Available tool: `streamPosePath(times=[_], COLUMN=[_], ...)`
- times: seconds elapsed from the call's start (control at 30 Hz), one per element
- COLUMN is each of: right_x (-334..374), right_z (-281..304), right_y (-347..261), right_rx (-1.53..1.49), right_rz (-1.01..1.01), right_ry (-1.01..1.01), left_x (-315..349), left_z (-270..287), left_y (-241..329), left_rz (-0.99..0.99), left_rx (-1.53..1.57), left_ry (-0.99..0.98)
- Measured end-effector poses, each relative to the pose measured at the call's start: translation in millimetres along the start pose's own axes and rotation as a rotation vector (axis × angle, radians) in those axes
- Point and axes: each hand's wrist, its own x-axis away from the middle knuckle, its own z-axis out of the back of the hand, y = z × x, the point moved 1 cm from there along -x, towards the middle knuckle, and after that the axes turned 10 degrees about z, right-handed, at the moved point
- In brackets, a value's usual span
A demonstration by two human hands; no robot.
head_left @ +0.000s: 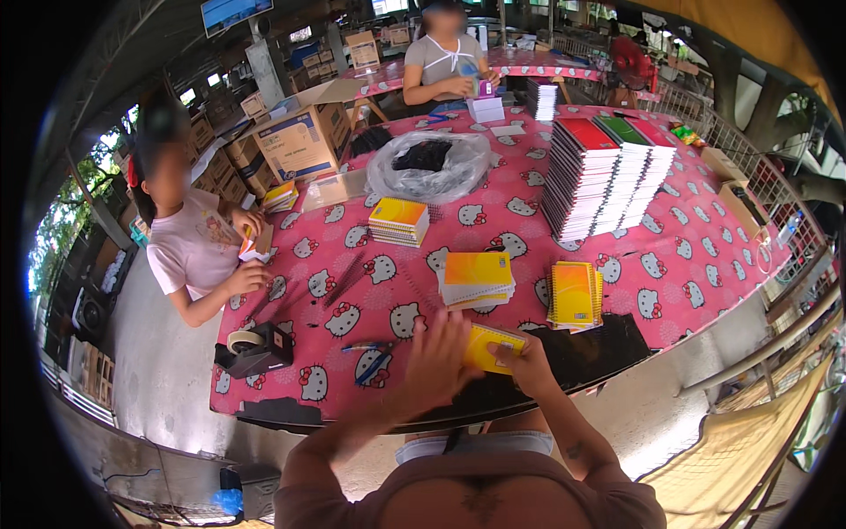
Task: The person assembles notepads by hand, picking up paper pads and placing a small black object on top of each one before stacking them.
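Note:
A small yellow spiral notebook (490, 339) is held near the table's front edge by my right hand (530, 363), its thumb on top of the cover. My left hand (441, 354), a little blurred, is at the notebook's left side with its fingers stretched out. Whether its palm touches the notebook I cannot tell. Just beyond lies a loose pile of yellow-orange notebooks (477, 275) with white pages sticking out. To the right stands a stack of yellow spiral notebooks (575, 294). Left of my left hand lies a blue-handled tool (374, 367), perhaps pliers.
A pink patterned cloth (480, 220) covers the table. Another yellow stack (399, 221), a plastic bag of black pieces (429, 166), tall notebook stacks (608, 176) and a tape dispenser (256, 349) stand on it. One person (189, 234) works at the left, another (448, 66) across.

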Motion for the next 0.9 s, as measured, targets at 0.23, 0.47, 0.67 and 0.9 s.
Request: streamPosePath(times=[0.23, 0.47, 0.67, 0.9], right_x=[4, 5, 4, 2], right_z=[-7, -5, 4, 5], right_y=[3, 0, 11, 2], right_rx=[-0.024, 0.108, 0.316, 0.259], right_rz=[-0.084, -0.034, 0.09, 0.095], right_ry=[0.012, 0.008, -0.068, -0.062], left_x=[-34, -37, -34, -25], left_z=[17, 27, -4, -12], left_y=[6, 24, 28, 37], left_rz=[0.039, -0.008, -0.017, -0.079], left_rx=[-0.097, -0.015, 0.011, 0.039], left_ry=[0.08, -0.011, 0.098, 0.026])
